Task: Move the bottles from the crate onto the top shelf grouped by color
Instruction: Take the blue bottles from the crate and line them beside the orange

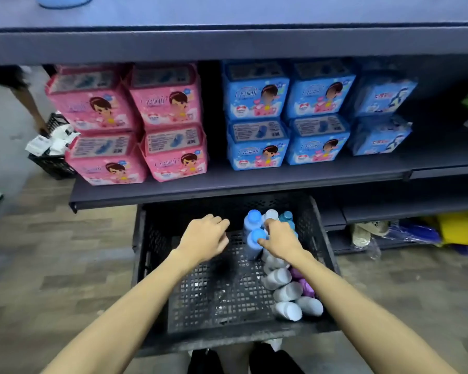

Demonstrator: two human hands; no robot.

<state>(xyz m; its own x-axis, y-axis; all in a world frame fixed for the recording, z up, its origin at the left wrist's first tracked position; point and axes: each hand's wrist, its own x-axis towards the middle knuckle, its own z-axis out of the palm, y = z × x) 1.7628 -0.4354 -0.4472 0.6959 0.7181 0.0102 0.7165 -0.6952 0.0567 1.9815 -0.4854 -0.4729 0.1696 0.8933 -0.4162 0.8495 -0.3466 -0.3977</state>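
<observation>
Now the job sits at a pick-up: both hands are down inside the crate (143, 265), a black mesh box on the floor below the shelves. The right hand (280, 240) lies over the upright bottles at the far right of the crate, its fingers curled beside a blue cap (257, 236); whether they have closed on that bottle I cannot tell. The left hand (204, 237) hovers to the left over bare mesh, fingers loosely curled, holding nothing.

More bottles remain: a second blue cap (254, 216) just beyond, a white cap (270, 214) and a teal one (286, 216) to its right, and a row of white bottles (288, 291) lying along the right wall, with purple ones (305, 288) behind them.

The top shelf (227, 12) is far above, nearly bare here, with a pale blue object (65, 0) at its left edge. Next, I judge, the right hand must close firmly around a blue bottle, lift it clear of its neighbours without toppling them, and carry it up past the middle shelf.
</observation>
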